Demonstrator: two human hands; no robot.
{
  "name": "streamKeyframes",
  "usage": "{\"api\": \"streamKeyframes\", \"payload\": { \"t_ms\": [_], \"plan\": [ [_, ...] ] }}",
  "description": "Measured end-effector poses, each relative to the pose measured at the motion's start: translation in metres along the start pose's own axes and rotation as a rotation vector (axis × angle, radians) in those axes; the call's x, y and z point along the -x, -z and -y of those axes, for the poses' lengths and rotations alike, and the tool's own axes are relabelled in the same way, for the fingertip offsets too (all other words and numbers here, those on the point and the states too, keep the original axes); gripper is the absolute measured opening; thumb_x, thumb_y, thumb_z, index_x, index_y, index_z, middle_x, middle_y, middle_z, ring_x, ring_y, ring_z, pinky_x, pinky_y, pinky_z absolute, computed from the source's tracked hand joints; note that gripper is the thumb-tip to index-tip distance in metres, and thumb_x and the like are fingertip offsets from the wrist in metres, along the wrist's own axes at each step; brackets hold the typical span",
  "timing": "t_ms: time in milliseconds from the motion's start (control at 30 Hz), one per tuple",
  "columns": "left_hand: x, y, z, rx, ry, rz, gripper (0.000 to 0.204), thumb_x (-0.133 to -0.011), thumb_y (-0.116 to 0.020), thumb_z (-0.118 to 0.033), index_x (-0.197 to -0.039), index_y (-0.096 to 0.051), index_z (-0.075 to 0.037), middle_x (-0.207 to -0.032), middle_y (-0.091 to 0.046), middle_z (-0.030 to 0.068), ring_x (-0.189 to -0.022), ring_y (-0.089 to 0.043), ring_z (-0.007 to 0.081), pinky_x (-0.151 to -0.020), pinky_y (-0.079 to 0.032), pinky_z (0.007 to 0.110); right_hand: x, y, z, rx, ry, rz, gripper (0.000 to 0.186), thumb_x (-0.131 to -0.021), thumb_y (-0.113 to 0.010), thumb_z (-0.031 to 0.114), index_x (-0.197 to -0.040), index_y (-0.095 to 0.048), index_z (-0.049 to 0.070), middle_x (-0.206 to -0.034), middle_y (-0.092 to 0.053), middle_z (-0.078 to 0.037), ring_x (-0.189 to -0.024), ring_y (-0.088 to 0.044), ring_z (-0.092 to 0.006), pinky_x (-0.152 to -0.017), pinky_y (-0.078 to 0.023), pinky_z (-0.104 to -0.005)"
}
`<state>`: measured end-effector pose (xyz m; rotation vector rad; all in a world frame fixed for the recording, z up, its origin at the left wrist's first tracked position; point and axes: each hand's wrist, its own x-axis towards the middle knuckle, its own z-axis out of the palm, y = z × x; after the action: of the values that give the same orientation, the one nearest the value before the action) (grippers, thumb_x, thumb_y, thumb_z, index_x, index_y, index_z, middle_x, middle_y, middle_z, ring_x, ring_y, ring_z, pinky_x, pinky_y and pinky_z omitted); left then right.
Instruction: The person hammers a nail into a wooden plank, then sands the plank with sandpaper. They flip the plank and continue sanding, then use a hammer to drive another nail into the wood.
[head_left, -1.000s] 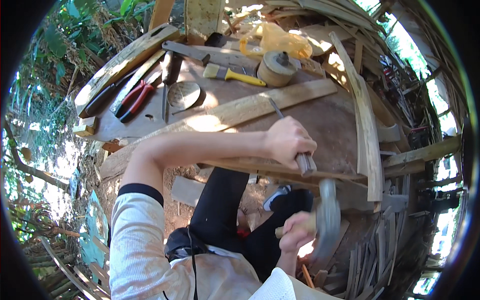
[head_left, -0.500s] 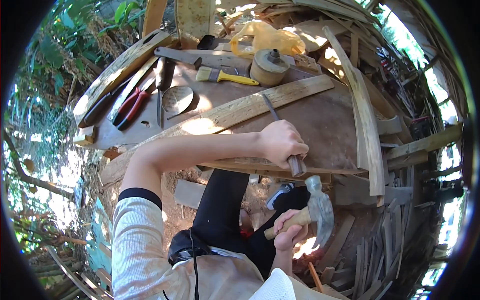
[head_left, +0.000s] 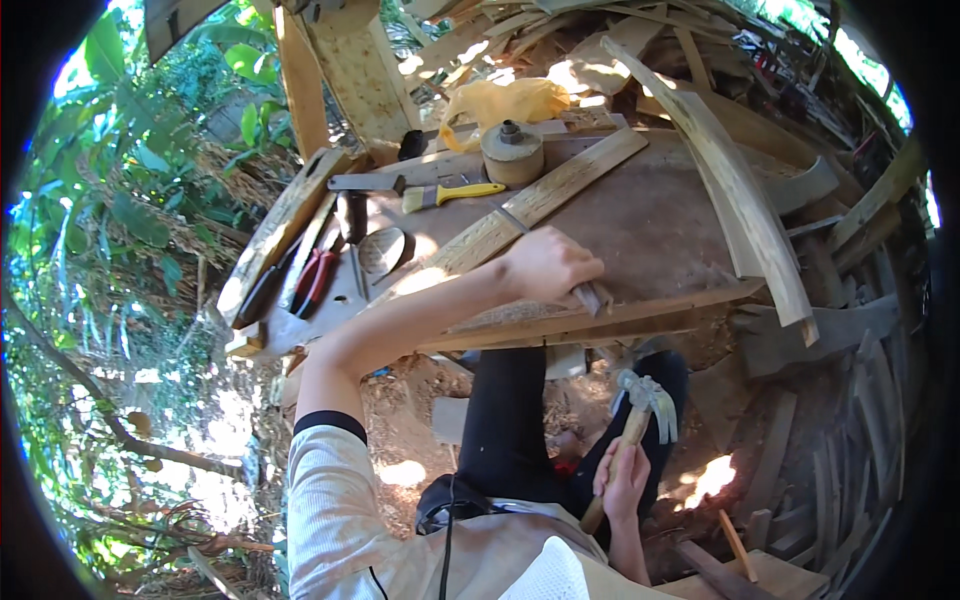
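Observation:
My left hand (head_left: 548, 265) is closed round a chisel (head_left: 593, 298). The chisel's blade points away from me and lies across a long wooden board (head_left: 580, 180), while its handle end sticks out toward the workbench's near edge. Lower down, below the bench, my right hand (head_left: 622, 474) grips the wooden handle of a claw hammer (head_left: 634, 428). The hammer's metal head is up, apart from the chisel, over my dark trouser leg. The board rests slantwise on the brown bench top (head_left: 660, 235), its near part partly hidden by my left forearm.
On the bench are a yellow-handled brush (head_left: 455, 195), a round container (head_left: 512, 157), red-handled pliers (head_left: 316, 284), a shallow round dish (head_left: 382, 250) and a yellow plastic bag (head_left: 505, 105). A long curved plank (head_left: 735, 180) leans at the right. Scrap wood (head_left: 850, 440) is piled beside it.
The view has shifted and turned. The hammer has swung to a more upright tilt, its head farther below the chisel handle. My left hand still holds the chisel against the board.

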<state>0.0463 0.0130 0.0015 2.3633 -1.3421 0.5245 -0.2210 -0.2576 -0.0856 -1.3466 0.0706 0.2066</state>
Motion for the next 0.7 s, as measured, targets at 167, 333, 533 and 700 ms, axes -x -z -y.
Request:
{"api": "streamKeyframes", "payload": {
  "t_ms": [167,333,533,700],
  "plan": [
    [-0.010,0.071,-0.001,-0.180,0.647,0.246,0.051,-0.083,-0.079,-0.057,-0.092,-0.071,-0.007,-0.082,-0.073,0.0141,-0.073,-0.071,0.0359,-0.068,-0.057,0.046,0.009,0.013,-0.001,-0.043,-0.011,-0.019,0.041,-0.112,-0.043,0.043,-0.099,-0.052,0.005,-0.059,-0.047,0.002,-0.043,-0.042,-0.0036,-0.036,-0.033,-0.0200],
    [0.043,0.079,0.045,-0.273,0.770,0.209,0.058,-0.086,-0.075,-0.059,-0.103,-0.073,-0.004,-0.090,-0.074,0.0207,-0.085,-0.072,0.0405,-0.076,-0.056,0.049,0.014,0.020,-0.002,-0.058,0.008,0.005,0.044,-0.111,-0.043,0.046,-0.097,-0.053,0.006,-0.058,-0.046,0.003,-0.042,-0.041,-0.0029,-0.036,-0.033,-0.0198],
    [0.129,0.107,0.063,-0.288,0.869,-0.224,0.054,-0.087,-0.076,-0.056,-0.101,-0.073,-0.003,-0.096,-0.075,0.0196,-0.090,-0.072,0.0352,-0.078,-0.055,0.045,0.030,0.030,-0.004,-0.067,0.019,-0.024,0.040,-0.111,-0.046,0.041,-0.097,-0.055,0.005,-0.059,-0.048,0.004,-0.043,-0.042,-0.0020,-0.037,-0.032,-0.0197],
    [0.187,0.126,0.047,-0.438,1.057,0.222,0.056,-0.083,-0.079,-0.059,-0.085,-0.070,-0.004,-0.098,-0.068,0.0187,-0.099,-0.067,0.0344,-0.090,-0.052,0.044,0.029,0.033,-0.006,-0.158,-0.009,-0.052,0.041,-0.111,-0.045,0.043,-0.096,-0.055,0.006,-0.059,-0.046,0.005,-0.044,-0.041,-0.0009,-0.038,-0.032,-0.0195]
  ]
}}
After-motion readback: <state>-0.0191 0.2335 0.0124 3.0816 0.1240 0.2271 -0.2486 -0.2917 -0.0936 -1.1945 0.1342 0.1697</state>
